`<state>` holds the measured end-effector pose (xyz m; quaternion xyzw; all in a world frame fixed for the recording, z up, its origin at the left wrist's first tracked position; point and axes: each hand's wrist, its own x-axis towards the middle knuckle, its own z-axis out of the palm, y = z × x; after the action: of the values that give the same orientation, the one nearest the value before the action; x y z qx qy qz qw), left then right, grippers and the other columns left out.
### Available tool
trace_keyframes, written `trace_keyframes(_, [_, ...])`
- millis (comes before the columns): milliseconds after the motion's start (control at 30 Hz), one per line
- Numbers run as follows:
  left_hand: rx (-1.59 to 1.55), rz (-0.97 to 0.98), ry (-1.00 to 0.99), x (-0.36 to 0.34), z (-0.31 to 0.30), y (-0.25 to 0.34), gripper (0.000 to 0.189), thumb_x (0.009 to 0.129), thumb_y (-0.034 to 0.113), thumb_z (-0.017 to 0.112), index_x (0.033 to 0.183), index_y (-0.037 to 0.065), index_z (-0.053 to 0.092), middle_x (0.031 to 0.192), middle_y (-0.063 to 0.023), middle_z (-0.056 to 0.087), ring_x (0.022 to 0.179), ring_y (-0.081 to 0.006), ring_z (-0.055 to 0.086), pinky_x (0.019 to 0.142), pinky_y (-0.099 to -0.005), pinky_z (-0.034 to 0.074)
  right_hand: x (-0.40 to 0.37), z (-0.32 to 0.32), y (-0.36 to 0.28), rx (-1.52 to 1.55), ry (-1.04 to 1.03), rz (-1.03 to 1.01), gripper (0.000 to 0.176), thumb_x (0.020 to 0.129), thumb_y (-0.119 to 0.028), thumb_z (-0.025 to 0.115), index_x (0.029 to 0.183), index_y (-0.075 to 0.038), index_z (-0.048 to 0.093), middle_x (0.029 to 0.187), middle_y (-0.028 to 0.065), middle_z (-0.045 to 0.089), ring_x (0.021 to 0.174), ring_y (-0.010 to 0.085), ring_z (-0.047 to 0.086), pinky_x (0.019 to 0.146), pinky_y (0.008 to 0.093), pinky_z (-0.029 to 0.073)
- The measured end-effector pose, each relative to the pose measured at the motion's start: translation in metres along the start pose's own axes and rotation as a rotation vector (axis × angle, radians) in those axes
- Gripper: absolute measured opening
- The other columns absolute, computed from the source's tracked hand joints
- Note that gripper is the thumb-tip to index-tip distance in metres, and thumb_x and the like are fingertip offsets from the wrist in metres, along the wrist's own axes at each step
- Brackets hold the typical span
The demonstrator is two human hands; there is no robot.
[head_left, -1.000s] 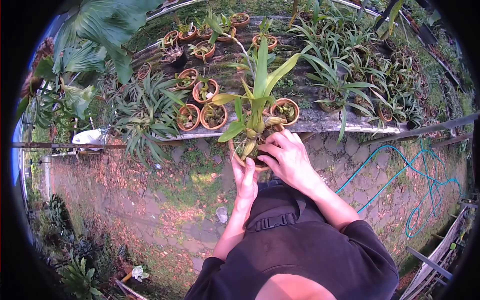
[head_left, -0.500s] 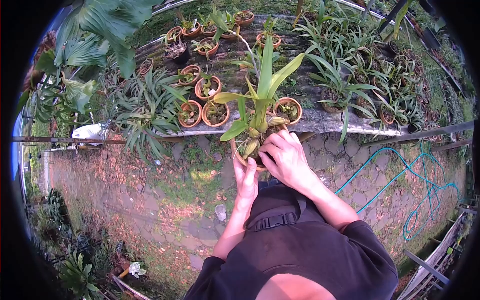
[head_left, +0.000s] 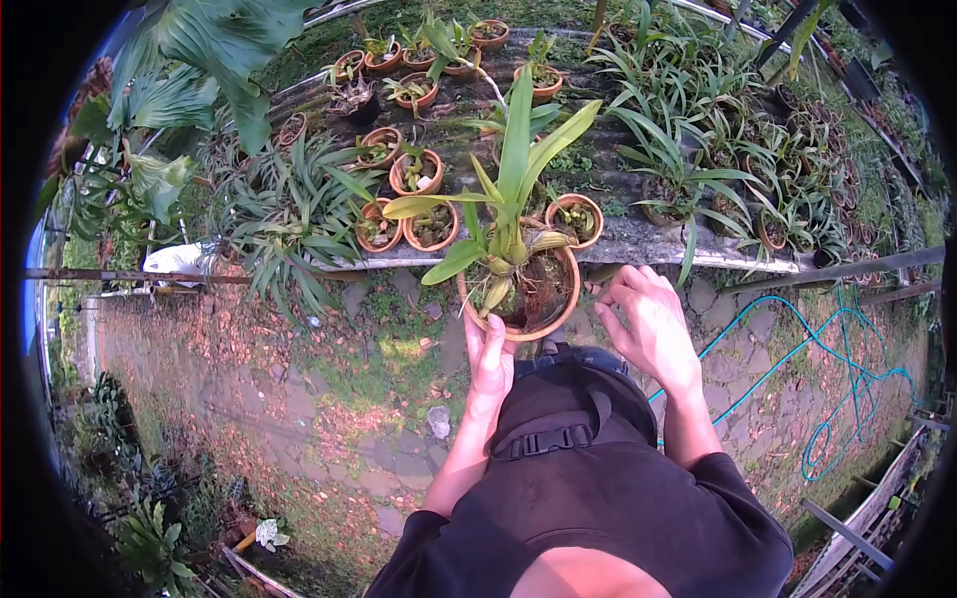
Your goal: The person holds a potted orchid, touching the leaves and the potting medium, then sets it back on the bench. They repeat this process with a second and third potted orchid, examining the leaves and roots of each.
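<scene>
A potted orchid point(head_left: 518, 249) with long green leaves and swollen bulbs at its base stands in a round terracotta pot point(head_left: 571, 299) in front of my body. My left hand point(head_left: 488, 361) grips the pot's near left side, with the thumb up at the rim. Dark, fibrous potting matter point(head_left: 543, 291) shows in the right half of the pot. My right hand point(head_left: 648, 324) is apart from the pot, to its right, fingers curled towards the thumb. Whatever may be between those fingertips is too small to make out.
Ahead, a bench point(head_left: 678, 257) carries several small terracotta pots point(head_left: 431, 227) and leafy clumps at left point(head_left: 299, 219) and right point(head_left: 688, 179). A teal hose point(head_left: 847, 349) lies looped on the stone paving at right. Large leaves point(head_left: 214, 60) hang at upper left.
My right hand has come out of the pot and moved right, uncovering the potting matter. The orchid's leaves have shifted slightly left. My left hand keeps its hold on the pot.
</scene>
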<state>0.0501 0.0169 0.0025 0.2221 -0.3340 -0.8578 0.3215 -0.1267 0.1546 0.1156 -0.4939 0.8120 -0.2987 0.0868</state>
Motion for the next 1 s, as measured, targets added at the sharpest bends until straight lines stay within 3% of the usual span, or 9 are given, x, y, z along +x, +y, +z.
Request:
trace_keyframes(333, [0.123,0.060,-0.061,0.000,0.007,-0.010,0.089,0.102,0.027,0.066,0.166,0.010,0.006,0.159,-0.0119,0.035,0.143,-0.0249,0.041,0.120,-0.0423,0.033,0.022,0.043,-0.032,0.143,0.138,-0.075,0.021,0.083,-0.015,0.079,0.100,-0.002,0.077,0.080,0.0094,0.062,0.081,0.0310,0.059,0.075,0.0424,0.046])
trace_keyframes(433, [0.165,0.117,-0.046,-0.001,0.004,-0.014,0.073,0.106,0.022,0.057,0.164,0.011,0.013,0.155,-0.0126,0.042,0.139,-0.0264,0.049,0.115,-0.0437,0.044,0.023,0.051,-0.032,0.211,0.156,-0.032,0.019,0.082,-0.013,0.080,0.097,-0.002,0.078,0.078,0.0089,0.062,0.079,0.0300,0.058,0.075,0.0416,0.045])
trace_keyframes(633, [0.209,0.166,-0.079,0.001,0.006,-0.009,0.074,0.107,0.022,0.055,0.165,0.013,0.010,0.155,-0.0125,0.042,0.139,-0.0260,0.049,0.116,-0.0431,0.043,0.024,0.060,-0.032,0.318,0.207,-0.009,0.015,0.080,-0.008,0.080,0.095,-0.002,0.079,0.076,0.0079,0.062,0.076,0.0270,0.055,0.073,0.0401,0.044])
trace_keyframes(733, [0.151,0.118,-0.018,-0.002,0.007,-0.007,0.090,0.100,0.026,0.068,0.165,0.007,0.009,0.158,-0.0129,0.037,0.144,-0.0253,0.040,0.121,-0.0426,0.031,0.025,0.062,-0.032,0.307,0.220,-0.023,0.013,0.081,-0.008,0.078,0.092,-0.002,0.077,0.075,0.0073,0.060,0.076,0.0268,0.054,0.074,0.0399,0.043])
trace_keyframes(833, [0.131,0.111,-0.020,-0.003,0.012,-0.003,0.090,0.100,0.025,0.069,0.165,0.008,0.008,0.158,-0.0130,0.036,0.144,-0.0257,0.039,0.121,-0.0431,0.031,0.025,0.064,-0.034,0.289,0.225,-0.035,0.010,0.082,-0.008,0.077,0.090,-0.003,0.075,0.075,0.0072,0.059,0.077,0.0270,0.053,0.076,0.0401,0.043])
trace_keyframes(933, [0.185,0.161,-0.041,-0.002,0.007,-0.008,0.075,0.107,0.023,0.055,0.165,0.014,0.009,0.156,-0.0132,0.040,0.140,-0.0266,0.048,0.115,-0.0435,0.043,0.023,0.061,-0.034,0.289,0.186,-0.075,0.010,0.082,-0.009,0.076,0.089,-0.003,0.072,0.077,0.0073,0.059,0.079,0.0273,0.053,0.078,0.0404,0.042])
trace_keyframes(1000, [0.176,0.156,-0.034,-0.002,0.007,-0.007,0.073,0.107,0.023,0.055,0.165,0.013,0.011,0.156,-0.0133,0.040,0.139,-0.0268,0.048,0.115,-0.0438,0.044,0.021,0.053,-0.031,0.295,0.124,-0.114,0.010,0.083,-0.008,0.076,0.090,-0.004,0.070,0.080,0.0075,0.059,0.081,0.0278,0.054,0.079,0.0406,0.042])
